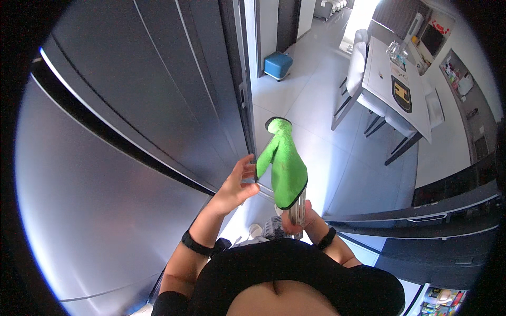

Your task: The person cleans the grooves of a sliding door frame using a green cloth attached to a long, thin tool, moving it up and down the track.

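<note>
A bright green cloth with dark edging (289, 170) drapes over the upper end of a clear, ribbed glass or plastic vessel (298, 213) in front of my body. My right hand (302, 219) grips the vessel's lower part from the far side. Part of the vessel is hidden under the cloth. My left hand (238, 185) is just left of the cloth, fingers apart and curved, its tips close to the cloth's left corner; whether they touch it I cannot tell. Both wrists wear black bands.
A dark panelled door (158, 79) and a large metallic panel (99, 189) stand on the left. Beyond the tiled floor is a blue stool (278, 65). A white dining table (379, 79) with chairs stands at the upper right. Dark cabinets (435, 252) are at the lower right.
</note>
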A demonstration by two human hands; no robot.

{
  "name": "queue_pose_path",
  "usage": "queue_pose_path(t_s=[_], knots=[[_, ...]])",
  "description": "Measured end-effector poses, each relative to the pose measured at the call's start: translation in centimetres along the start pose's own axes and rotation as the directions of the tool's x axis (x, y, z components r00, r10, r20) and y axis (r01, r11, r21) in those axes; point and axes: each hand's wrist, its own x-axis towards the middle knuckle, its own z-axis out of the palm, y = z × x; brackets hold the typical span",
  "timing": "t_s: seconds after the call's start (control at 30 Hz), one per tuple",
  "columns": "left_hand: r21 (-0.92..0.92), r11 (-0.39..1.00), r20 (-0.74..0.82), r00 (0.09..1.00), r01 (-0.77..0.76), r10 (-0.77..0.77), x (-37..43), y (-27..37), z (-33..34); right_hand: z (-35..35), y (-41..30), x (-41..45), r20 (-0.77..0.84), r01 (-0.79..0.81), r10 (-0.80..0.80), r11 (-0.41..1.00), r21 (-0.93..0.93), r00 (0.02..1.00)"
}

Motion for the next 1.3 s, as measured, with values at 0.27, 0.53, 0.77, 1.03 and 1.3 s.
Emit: queue_pose_path(t_s=[0.27,0.53,0.77,1.03,1.3], knots=[[-0.280,0.932,0.039,0.973,0.229,-0.227,2.5,3.0,1.4,-0.2,0.0,0.0,0.041,-0.020,0.020,1.000,-0.008,0.999],[-0.509,0.851,0.159,0.986,0.128,-0.054,3.8,6.5,1.4,-0.4,0.0,0.5,0.082,0.016,-0.015,1.000,-0.012,0.996],[-0.445,0.894,0.004,0.998,-0.050,0.058,2.9,9.5,-0.1,-0.9,-0.1,0.2,0.144,0.051,-0.053,0.999,0.013,0.988],[-0.617,0.764,-0.063,0.979,-0.190,0.192,2.8,13.1,2.5,-2.5,0.7,-0.4,0.326,0.100,-0.115,0.993,0.062,0.939],[-0.739,0.655,-0.012,0.976,-0.155,0.217,3.2,14.7,5.0,-1.5,-0.8,-0.9,0.199,-0.080,0.077,0.997,0.008,0.977]])
